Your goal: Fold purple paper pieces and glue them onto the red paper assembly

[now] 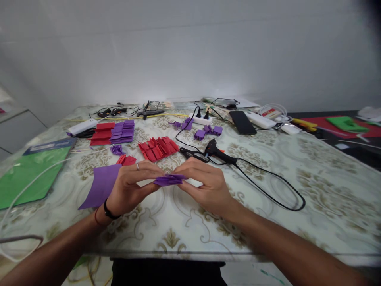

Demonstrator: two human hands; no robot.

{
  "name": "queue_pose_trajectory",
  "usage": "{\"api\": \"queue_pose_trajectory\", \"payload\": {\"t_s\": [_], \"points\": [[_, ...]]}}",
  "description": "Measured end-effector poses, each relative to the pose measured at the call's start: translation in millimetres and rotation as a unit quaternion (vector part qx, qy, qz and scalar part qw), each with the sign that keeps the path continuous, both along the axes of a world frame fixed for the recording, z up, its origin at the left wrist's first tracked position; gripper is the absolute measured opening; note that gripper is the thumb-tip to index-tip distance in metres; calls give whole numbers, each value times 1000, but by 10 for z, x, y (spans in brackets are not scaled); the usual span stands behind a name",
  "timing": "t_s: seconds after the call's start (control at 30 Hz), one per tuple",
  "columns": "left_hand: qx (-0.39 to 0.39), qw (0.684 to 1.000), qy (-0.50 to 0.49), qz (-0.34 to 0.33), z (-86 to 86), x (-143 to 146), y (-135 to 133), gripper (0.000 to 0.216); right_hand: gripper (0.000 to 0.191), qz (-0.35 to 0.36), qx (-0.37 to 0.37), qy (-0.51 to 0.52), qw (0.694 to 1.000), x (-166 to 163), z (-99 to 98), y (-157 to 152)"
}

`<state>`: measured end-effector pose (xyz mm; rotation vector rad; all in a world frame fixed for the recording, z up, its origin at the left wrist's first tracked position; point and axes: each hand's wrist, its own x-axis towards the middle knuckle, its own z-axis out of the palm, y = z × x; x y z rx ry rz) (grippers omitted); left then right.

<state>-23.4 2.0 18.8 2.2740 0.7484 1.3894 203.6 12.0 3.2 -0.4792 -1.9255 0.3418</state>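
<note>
A small piece of folded purple paper (169, 180) is pinched at both ends, held up over the patterned tablecloth. My left hand (131, 184) grips its left end between thumb and fingers; a ring and dark wristbands show on that arm. At the other end, my right hand (206, 182) closes on it in the same way. Beside my left wrist lies a flat purple sheet (101, 184), partly covered by that hand. Just beyond the hands are folded red paper pieces (158, 148) and a smaller red piece (126, 159).
A black glue gun (220, 153) with a looping cord lies right of centre. Behind it are a phone (242, 122), a power strip (201, 118) and purple folded pieces (208, 131). Green paper in a packet (31, 172) lies left. Pliers (150, 113) rest at the back.
</note>
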Motion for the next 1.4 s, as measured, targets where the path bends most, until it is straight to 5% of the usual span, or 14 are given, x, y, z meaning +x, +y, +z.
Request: {"api": "queue_pose_trajectory", "payload": {"t_s": [0.37,0.8,1.0,1.4], "points": [[-125,991,-53,-18,31,39,-48,9,6,19,-60,-4,998,-24,16,-78],[-161,980,-118,-6,-30,-14,40,7,18,5,-154,-45,987,-3,21,-39],[-72,996,-47,30,-67,-28,39,11,7,-12,-156,-44,987,-11,-1,-26],[112,990,79,42,60,-43,-6,15,12,1,-42,-13,999,-10,-33,9]]}}
